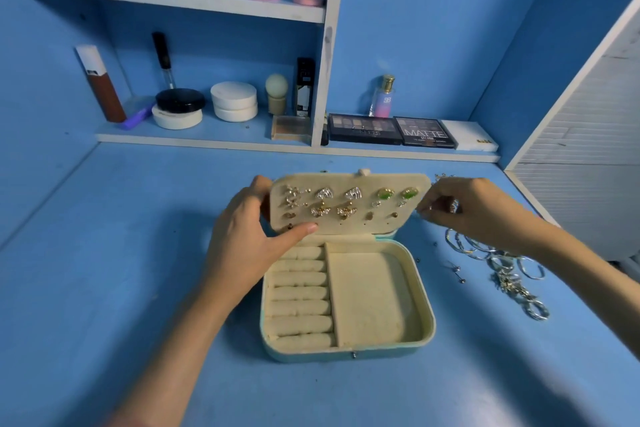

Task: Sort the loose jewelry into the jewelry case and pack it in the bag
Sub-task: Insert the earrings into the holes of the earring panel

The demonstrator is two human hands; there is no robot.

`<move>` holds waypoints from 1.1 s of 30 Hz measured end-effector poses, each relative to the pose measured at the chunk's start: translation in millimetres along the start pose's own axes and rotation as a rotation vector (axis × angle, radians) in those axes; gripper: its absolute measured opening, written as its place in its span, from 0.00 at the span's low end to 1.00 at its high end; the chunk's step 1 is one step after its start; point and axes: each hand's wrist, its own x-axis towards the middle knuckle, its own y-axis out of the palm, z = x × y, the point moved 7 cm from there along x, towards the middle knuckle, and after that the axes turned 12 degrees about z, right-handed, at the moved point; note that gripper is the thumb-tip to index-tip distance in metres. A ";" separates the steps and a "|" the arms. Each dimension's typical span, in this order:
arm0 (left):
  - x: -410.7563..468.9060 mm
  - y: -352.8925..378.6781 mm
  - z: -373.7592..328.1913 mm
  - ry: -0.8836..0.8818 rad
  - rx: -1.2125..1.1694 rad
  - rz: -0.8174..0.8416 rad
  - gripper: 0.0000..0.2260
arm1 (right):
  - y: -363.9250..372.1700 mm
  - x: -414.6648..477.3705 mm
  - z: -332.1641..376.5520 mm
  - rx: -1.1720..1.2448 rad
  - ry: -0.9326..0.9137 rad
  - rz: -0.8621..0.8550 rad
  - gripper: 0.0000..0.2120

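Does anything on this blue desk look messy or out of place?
Yes: a tangled heap of silver bangles and chains lies loose right of the open jewelry case, and two stray pins sit on the table between them.

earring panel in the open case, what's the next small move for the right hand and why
Probably bring the right hand, pinched on something small and unclear, to a free hole low on the right of the cream earring panel and push it in. The left hand braces that panel upright, its upper rows are filled, and the cream ring rolls and silver bangles can wait.
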 end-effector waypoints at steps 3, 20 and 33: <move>-1.5 0.4 -3.2 0.095 0.024 0.024 0.21 | -11.0 7.4 4.1 0.086 -0.008 -0.006 0.09; -11.1 -1.3 -19.1 0.366 0.167 0.065 0.12 | 36.9 53.8 102.6 0.397 -0.235 0.490 0.03; -12.7 -2.4 -22.3 0.401 0.189 0.059 0.14 | 43.7 57.8 112.4 0.345 -0.263 0.540 0.03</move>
